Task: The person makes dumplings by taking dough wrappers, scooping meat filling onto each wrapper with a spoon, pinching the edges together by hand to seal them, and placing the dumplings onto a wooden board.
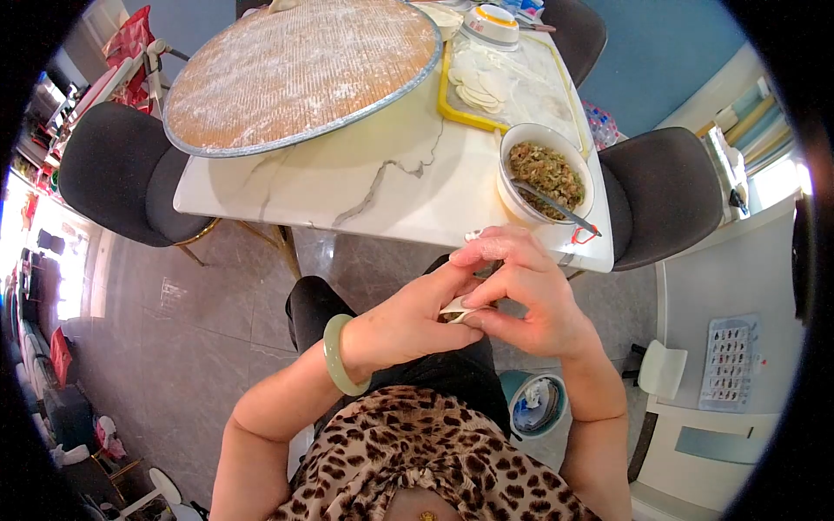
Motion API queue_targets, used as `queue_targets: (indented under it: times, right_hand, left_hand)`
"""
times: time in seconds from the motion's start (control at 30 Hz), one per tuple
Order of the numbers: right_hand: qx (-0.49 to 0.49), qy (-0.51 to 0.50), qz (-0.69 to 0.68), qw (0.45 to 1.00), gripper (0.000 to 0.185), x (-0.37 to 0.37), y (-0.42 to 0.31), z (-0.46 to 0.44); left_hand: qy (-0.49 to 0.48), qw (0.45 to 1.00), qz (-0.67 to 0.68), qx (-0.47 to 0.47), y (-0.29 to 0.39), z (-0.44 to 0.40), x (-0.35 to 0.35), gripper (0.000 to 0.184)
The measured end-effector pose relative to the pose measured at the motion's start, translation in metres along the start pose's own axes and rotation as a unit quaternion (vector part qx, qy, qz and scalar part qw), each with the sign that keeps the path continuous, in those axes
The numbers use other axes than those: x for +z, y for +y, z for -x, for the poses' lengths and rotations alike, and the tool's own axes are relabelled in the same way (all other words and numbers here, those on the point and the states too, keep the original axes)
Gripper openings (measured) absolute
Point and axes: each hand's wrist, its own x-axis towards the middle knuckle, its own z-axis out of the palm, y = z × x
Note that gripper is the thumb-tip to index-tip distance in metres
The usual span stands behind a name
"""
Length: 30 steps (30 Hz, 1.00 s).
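Between my two hands is a dumpling (453, 311), a folded white wrapper with brownish filling showing at its open end. My left hand (408, 317), with a pale green bangle at the wrist, cradles it from the left. From the right, the thumb and index finger of my right hand (530, 291) pinch the wrapper's edge. Both hands are over my lap, just off the table's front edge. Ahead and to the right stands a white bowl (508, 193) of chopped filling (546, 174), a spoon (556, 207) resting in it. Part of the dumpling is hidden by my fingers.
A large round floured board (295, 74) covers the left of the marble table (391, 187). Behind the bowl, round wrappers (478, 87) lie on a yellow-rimmed tray (469, 119). Dark chairs (122, 174) flank the table. A bin (560, 408) stands on the floor by my right side.
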Motion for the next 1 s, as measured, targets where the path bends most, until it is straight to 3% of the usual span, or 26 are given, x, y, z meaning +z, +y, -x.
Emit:
queue_targets:
  times: [0.17,0.3,0.37,0.43,0.5,0.6,0.7,0.9,1.0]
  right_hand:
    - [0.000,0.059,-0.036,0.998,0.016,0.002,-0.002,-0.001]
    - [-0.001,0.110,-0.067,0.992,0.013,0.002,0.001,0.000]
    - [0.012,0.106,-0.064,0.992,0.016,0.006,0.006,0.003]
    - [0.026,0.096,-0.063,0.993,0.018,0.009,0.005,0.000]
    - [0.111,0.073,-0.106,0.985,0.026,0.012,-0.003,-0.008]
    - [0.036,0.036,0.010,0.999,0.032,0.006,-0.008,-0.015]
    - [-0.023,0.013,0.052,0.998,0.030,0.002,-0.007,-0.021]
    - [-0.036,-0.027,0.173,0.984,0.023,0.009,-0.011,-0.028]
    - [-0.041,-0.026,0.165,0.985,0.018,0.014,-0.009,-0.027]
  left_hand:
    - [0.005,0.999,0.043,-0.029,0.009,0.006,0.004,0.075]
    - [0.075,0.984,0.153,0.056,-0.015,0.013,0.015,0.062]
    - [0.118,0.971,0.182,0.102,-0.028,0.014,0.020,0.048]
    - [0.139,0.971,0.156,0.113,-0.036,0.011,0.019,0.045]
    - [0.164,0.970,0.130,0.125,-0.037,0.011,0.018,0.043]
    - [0.163,0.957,0.217,0.098,-0.034,0.012,0.015,0.038]
    - [0.166,0.970,0.148,0.097,-0.036,0.013,0.013,0.035]
    - [0.196,0.972,0.033,0.125,-0.041,0.014,0.008,0.031]
    - [0.199,0.974,0.014,0.104,-0.044,0.016,0.007,0.030]
